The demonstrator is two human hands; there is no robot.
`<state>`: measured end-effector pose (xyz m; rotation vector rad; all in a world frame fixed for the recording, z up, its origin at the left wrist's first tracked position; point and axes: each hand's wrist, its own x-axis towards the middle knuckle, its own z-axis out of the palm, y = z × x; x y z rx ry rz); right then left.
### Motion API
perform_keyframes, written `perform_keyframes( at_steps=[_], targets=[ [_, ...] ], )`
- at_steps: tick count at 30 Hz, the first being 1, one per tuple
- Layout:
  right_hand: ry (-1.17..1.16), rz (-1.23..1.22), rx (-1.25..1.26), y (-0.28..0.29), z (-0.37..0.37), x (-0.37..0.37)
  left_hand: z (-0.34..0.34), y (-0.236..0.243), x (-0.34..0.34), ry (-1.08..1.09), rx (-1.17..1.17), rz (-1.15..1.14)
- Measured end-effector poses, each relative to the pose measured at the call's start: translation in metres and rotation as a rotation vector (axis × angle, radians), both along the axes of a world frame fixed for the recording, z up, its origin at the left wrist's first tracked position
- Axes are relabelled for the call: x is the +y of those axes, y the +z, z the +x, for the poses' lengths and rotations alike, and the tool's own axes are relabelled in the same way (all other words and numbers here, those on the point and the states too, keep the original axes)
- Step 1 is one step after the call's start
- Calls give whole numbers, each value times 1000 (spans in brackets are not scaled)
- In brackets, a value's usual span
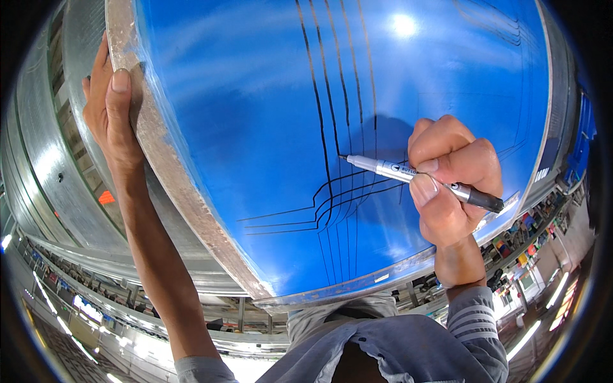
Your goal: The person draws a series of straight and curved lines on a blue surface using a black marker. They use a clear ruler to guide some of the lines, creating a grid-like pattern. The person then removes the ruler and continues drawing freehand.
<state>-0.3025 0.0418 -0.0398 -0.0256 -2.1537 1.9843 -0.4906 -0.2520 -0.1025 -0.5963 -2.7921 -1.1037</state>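
A marker pen [383, 168] with a white barrel and dark end is pinched in my right hand [456, 169]. Its dark tip meets, or nearly meets, one of the black lines [322, 121] on a glossy blue panel [242, 127]. Several lines run down from the far edge, some thick and some thin, and cross others that bend toward the left. My left hand [112, 105] rests on the panel's worn metal frame [175, 191] at the left, thumb on top and fingers over the outer side. It appears to grip that edge.
Long metal rails [48, 153] lie left of the frame. Fainter lines [501, 25] mark the panel's far right. A bright lamp reflection [403, 25] glares on the blue surface. Shelves with colourful items [527, 223] stand beyond the right edge.
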Motion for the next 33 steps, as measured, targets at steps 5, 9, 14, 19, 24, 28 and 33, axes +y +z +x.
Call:
perform_keyframes(
  at_steps=[5, 9, 14, 19, 24, 28, 33],
  targets=[
    [27, -13, 13, 1, 0, 1, 0, -2, -4, 20, -4, 0],
    [49, -17, 27, 0, 0, 1, 2, 2, 4, 37, -13, 20],
    [61, -37, 25, 0, 2, 2, 1, 1, 1, 43, -11, 4],
    [73, -37, 20, 1, 1, 2, 1, 3, 3, 32, -22, 12],
    [88, -38, -13, 3, 2, 1, 2, 4, 1, 22, -68, 10],
    [109, -44, -39, 5, 2, 2, 3, 4, 3, 48, -47, 5],
    [147, -36, -31, 5, 1, 4, 4, 2, 3, 84, -85, 55]
  ],
)
